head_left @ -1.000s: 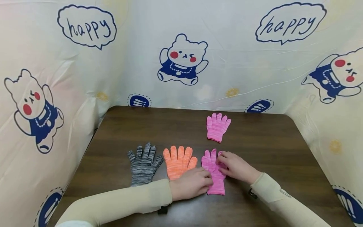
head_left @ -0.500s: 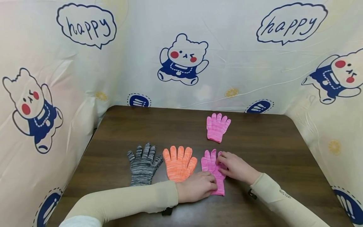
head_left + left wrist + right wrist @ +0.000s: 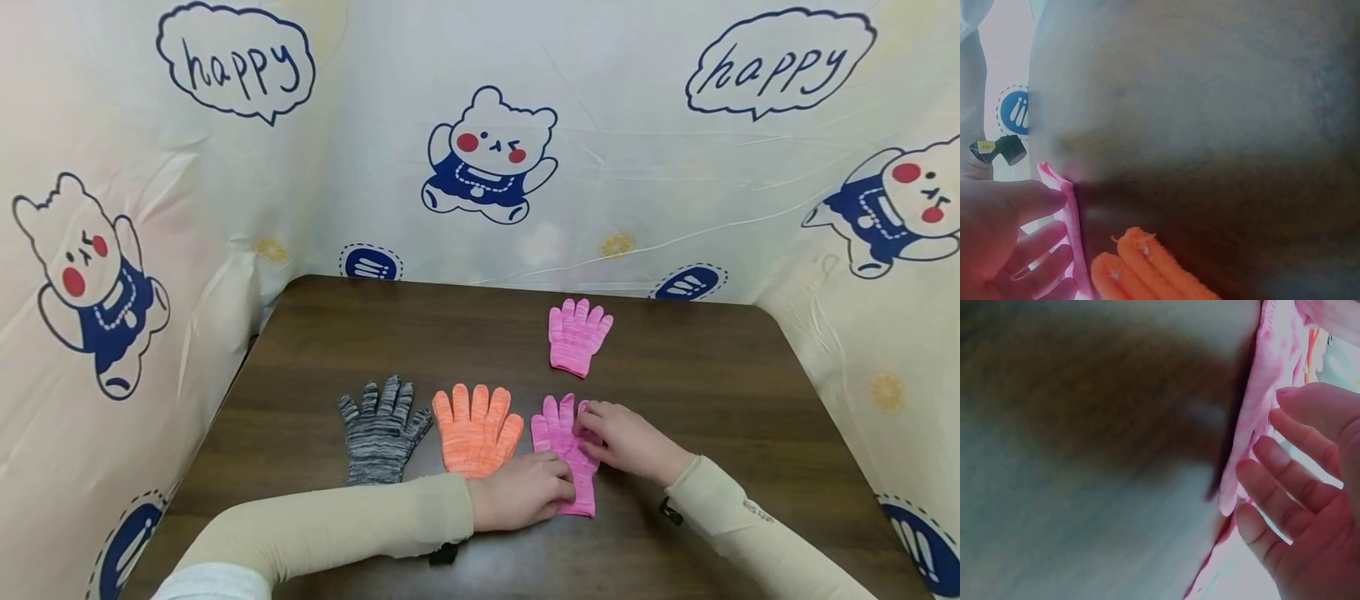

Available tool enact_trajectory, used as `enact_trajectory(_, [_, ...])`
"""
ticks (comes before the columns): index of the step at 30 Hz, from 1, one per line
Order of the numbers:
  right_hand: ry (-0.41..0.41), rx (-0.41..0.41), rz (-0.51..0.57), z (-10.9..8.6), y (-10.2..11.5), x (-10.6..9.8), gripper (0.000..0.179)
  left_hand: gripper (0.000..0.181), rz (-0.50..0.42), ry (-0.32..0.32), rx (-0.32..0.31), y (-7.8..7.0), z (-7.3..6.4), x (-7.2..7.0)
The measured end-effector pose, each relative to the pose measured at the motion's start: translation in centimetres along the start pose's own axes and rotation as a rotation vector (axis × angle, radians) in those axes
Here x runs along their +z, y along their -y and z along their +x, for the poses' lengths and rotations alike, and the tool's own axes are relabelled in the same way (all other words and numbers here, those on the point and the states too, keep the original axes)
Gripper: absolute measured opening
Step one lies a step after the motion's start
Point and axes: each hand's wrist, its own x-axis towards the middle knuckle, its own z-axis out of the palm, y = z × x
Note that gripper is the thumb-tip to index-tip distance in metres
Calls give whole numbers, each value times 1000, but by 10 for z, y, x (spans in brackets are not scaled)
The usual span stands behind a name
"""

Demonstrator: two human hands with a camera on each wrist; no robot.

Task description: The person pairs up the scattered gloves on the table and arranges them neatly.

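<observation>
A pink knitted glove [image 3: 559, 437] lies flat, fingers pointing away, at the right end of a row. My left hand [image 3: 522, 492] rests on its cuff side, and in the left wrist view the thumb and loosely extended fingers touch the pink fabric [image 3: 1071, 215]. On the glove's right side, my right hand [image 3: 628, 442] touches the finger area; its fingers look relaxed against the pink glove [image 3: 1254, 406] in the right wrist view. Beside it lies an orange glove [image 3: 477, 429], its cuff hidden by my left hand and sleeve. Leftmost is a grey-black striped glove [image 3: 378, 442], its lower edge covered by my sleeve.
Farther back on the dark wooden table [image 3: 420, 333] lies another pink glove [image 3: 577, 337]. A printed cloth [image 3: 600, 183] with bears and lettering encloses the table's back and sides. My left forearm crosses in front of the grey and orange gloves.
My left hand has slid slightly right over the pink glove's lower part. My right hand has stayed in place, and the gloves lie almost as before.
</observation>
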Motion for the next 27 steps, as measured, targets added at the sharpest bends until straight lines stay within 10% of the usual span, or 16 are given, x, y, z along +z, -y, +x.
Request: enact_trajectory(27, [-49,165,-50,74,-66,-58,12,13,-25,10,4,1,-1,-4])
